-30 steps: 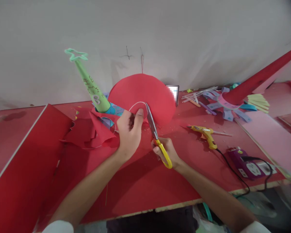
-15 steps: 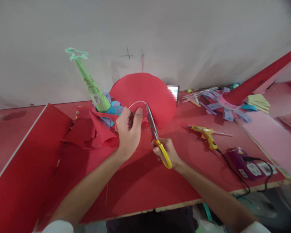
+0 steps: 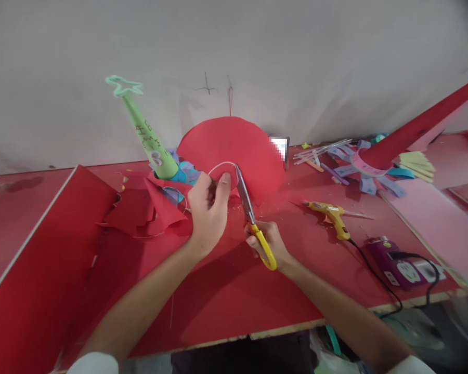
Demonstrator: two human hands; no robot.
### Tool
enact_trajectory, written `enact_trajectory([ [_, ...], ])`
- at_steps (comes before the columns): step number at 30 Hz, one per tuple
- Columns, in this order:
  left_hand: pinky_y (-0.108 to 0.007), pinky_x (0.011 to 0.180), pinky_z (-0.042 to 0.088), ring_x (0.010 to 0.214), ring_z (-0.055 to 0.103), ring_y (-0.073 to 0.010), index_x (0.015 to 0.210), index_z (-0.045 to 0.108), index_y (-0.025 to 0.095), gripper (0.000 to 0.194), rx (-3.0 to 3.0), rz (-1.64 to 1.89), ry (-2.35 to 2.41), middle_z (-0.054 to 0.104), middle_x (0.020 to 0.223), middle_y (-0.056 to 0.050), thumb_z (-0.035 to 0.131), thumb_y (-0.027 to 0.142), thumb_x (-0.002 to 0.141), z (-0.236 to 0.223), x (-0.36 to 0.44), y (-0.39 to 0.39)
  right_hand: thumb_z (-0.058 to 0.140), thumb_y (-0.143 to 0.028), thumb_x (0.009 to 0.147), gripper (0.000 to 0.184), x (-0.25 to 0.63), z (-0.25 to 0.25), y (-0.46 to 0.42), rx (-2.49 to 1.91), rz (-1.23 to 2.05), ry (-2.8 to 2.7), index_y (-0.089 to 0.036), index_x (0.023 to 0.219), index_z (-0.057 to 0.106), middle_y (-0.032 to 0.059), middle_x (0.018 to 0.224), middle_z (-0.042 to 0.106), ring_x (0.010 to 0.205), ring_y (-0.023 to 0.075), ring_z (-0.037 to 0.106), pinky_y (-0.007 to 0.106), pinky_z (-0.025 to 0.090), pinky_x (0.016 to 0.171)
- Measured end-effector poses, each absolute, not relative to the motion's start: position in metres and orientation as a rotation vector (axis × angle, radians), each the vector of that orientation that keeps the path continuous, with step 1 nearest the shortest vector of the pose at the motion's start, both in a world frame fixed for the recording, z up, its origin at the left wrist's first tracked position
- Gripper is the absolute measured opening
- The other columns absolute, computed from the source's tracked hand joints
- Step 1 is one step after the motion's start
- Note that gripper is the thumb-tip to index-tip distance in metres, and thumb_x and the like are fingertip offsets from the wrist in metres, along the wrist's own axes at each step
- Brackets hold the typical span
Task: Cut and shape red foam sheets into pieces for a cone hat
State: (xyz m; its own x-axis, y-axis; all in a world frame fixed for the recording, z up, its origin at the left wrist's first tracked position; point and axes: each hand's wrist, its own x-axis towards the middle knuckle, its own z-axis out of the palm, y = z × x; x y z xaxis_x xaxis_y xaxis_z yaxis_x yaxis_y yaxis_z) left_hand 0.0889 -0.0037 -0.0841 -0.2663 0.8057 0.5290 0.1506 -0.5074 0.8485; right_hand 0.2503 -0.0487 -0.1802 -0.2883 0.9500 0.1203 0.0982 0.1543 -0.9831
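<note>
My left hand is closed, its thumb and fingers pinching a red sheet, possibly craft foam, that has a rounded top. A pale curved edge on the sheet shows just above my thumb. My right hand is wrapped round the yellow handles of a pair of scissors. The metal blades point up and away, and their tips touch or overlap the end of that pale edge. Whether the blades are fully closed on the sheet I cannot tell. Left of my left hand lies a folded red offcut.
At the left stand a green paper cone with a star outline and a large red board. To the right are a yellow glue gun, a purple power socket block with a black cord, and a red cone with paper strips.
</note>
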Motion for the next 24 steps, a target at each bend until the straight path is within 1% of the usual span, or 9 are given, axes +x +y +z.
enact_trajectory([
  [6, -0.025, 0.050, 0.030, 0.055, 0.034, -0.0081, 0.073, 0.042, 0.022, 0.050, 1.509, 1.830, 1.164, 0.041, 0.064, 0.006, 0.069, 0.052, 0.102, -0.082, 0.088, -0.004, 0.061, -0.099, 0.080, 0.077, 0.250, -0.181, -0.049, -1.052, 1.276, -1.547, -0.023, 0.072, 0.053, -0.0052, 0.051, 0.045, 0.040, 0.0102, 0.044, 0.024, 0.033, 0.038],
  [12, -0.026, 0.053, 0.031, 0.056, 0.030, -0.0086, 0.073, 0.039, 0.022, 0.054, 1.575, 1.867, 1.166, 0.034, 0.064, 0.007, 0.068, 0.055, 0.104, -0.081, 0.088, -0.003, 0.062, -0.101, 0.076, 0.078, 0.249, -0.184, -0.050, -1.067, 1.321, -1.511, -0.023, 0.072, 0.055, -0.0059, 0.049, 0.046, 0.038, 0.0108, 0.046, 0.024, 0.036, 0.037],
  [15, -0.026, 0.052, 0.032, 0.056, 0.033, -0.0089, 0.074, 0.038, 0.022, 0.053, 1.572, 1.875, 1.171, 0.035, 0.065, 0.007, 0.067, 0.055, 0.104, -0.082, 0.086, -0.003, 0.066, -0.099, 0.075, 0.077, 0.249, -0.186, -0.050, -1.059, 1.347, -1.496, -0.023, 0.072, 0.055, -0.0061, 0.049, 0.047, 0.037, 0.0108, 0.047, 0.024, 0.035, 0.037],
  [18, -0.025, 0.053, 0.035, 0.058, 0.037, -0.0094, 0.076, 0.039, 0.023, 0.048, 1.561, 1.847, 1.203, 0.036, 0.068, 0.006, 0.066, 0.050, 0.105, -0.081, 0.084, -0.002, 0.067, -0.097, 0.077, 0.076, 0.248, -0.190, -0.051, -0.992, 1.414, -1.471, -0.022, 0.073, 0.054, -0.0070, 0.051, 0.045, 0.037, 0.0088, 0.043, 0.023, 0.034, 0.037],
  [20, -0.025, 0.053, 0.036, 0.057, 0.037, -0.0094, 0.077, 0.039, 0.023, 0.044, 1.602, 1.815, 1.236, 0.037, 0.067, 0.006, 0.065, 0.043, 0.106, -0.079, 0.082, -0.002, 0.065, -0.095, 0.080, 0.074, 0.247, -0.193, -0.051, -0.925, 1.468, -1.458, -0.022, 0.076, 0.055, -0.0073, 0.055, 0.045, 0.038, 0.0081, 0.040, 0.023, 0.034, 0.038],
  [24, -0.025, 0.053, 0.036, 0.056, 0.036, -0.0091, 0.077, 0.039, 0.023, 0.039, 1.721, 1.747, 1.295, 0.037, 0.065, 0.007, 0.062, 0.033, 0.106, -0.072, 0.080, -0.004, 0.060, -0.094, 0.086, 0.073, 0.244, -0.192, -0.052, -0.820, 1.490, -1.493, -0.021, 0.084, 0.058, -0.0058, 0.062, 0.047, 0.047, 0.0093, 0.041, 0.025, 0.035, 0.045],
])
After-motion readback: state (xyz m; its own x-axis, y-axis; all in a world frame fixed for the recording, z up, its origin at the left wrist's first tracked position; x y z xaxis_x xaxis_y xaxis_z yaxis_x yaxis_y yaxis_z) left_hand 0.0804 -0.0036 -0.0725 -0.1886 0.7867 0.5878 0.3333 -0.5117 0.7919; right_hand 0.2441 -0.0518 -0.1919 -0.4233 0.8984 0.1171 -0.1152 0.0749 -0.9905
